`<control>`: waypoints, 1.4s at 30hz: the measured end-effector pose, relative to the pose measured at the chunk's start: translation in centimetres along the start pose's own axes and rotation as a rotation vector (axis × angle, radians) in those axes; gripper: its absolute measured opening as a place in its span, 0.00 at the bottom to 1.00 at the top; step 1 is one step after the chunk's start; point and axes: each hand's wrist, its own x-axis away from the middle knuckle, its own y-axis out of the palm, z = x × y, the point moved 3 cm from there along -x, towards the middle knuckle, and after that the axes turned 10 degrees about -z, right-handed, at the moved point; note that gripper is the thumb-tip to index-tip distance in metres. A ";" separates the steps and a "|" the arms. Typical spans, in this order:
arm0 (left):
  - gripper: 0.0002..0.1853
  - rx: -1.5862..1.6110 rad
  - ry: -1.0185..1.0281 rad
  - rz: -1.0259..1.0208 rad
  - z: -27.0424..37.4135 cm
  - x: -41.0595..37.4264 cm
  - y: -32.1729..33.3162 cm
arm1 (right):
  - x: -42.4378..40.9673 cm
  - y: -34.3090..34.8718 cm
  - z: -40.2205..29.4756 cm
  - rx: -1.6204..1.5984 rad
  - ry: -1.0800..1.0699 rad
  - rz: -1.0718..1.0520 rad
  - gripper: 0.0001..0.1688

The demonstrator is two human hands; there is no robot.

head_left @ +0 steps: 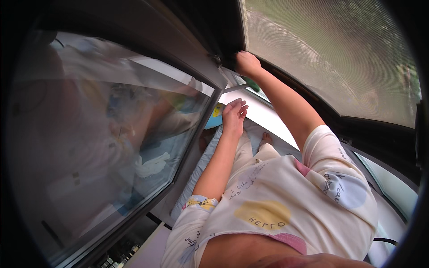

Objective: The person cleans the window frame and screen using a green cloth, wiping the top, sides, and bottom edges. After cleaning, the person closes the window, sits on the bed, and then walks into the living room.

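My right hand (247, 64), at the upper middle, is closed at the dark window frame (231, 40) beside a mesh window screen (321, 60); its fingertips are hidden in shadow, so what it grips cannot be told. Lower down, my left hand (235, 114) is raised with fingers loosely curled and nothing seen in it. To its left stands a glass window sash (110, 140), tilted out from the frame and full of reflections. A metal stay arm (237, 88) runs from the sash's corner towards the frame. Something green (253, 84) shows just below my right hand.
A white window sill (278, 122) runs below the frame. Beneath my left arm lies pale blue padded bedding (197, 177), with a bare foot (266, 138) farther along. A light blue object with a yellow label (214, 121) is behind the sash edge. Another glass pane (385, 171) is at right.
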 end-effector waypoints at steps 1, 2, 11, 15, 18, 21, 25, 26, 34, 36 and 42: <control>0.10 0.006 0.005 0.002 0.1 0.1 -0.2 | -0.4 0.3 -0.3 -0.028 0.040 -0.045 0.13; 0.10 0.012 0.009 0.004 0.1 0.1 -0.3 | -1.0 0.5 -0.6 -0.056 0.080 -0.089 0.13; 0.11 -0.002 0.013 -0.013 -0.1 0.0 -0.1 | -0.8 -1.1 -1.7 0.105 0.075 -0.271 0.15; 0.09 -0.031 0.019 -0.008 0.2 -0.1 0.6 | 1.0 -1.1 -0.2 0.199 0.006 -0.287 0.12; 0.09 -0.036 0.016 -0.018 0.3 -0.4 0.8 | 3.1 -1.1 1.7 0.285 -0.057 -0.251 0.09; 0.09 -0.032 0.013 -0.019 0.3 -0.6 1.1 | 5.5 -1.2 3.4 0.343 -0.073 -0.248 0.09; 0.09 -0.023 0.024 -0.002 0.4 -0.5 1.1 | 6.8 -0.9 4.4 0.350 -0.102 -0.157 0.08; 0.09 -0.022 0.030 0.000 0.5 -0.4 1.0 | 6.4 -1.0 4.2 0.332 -0.084 -0.124 0.08; 0.09 -0.029 0.028 0.018 0.0 0.1 0.1 | 0.0 2.1 -0.1 0.116 -0.009 0.026 0.10; 0.09 -0.028 0.011 0.028 -0.2 0.0 0.1 | 0.5 0.8 -0.9 0.165 -0.024 -0.047 0.10; 0.10 -0.078 -0.009 -0.018 -1.0 0.4 2.3 | 3.9 0.0 0.8 0.282 -0.104 -0.098 0.09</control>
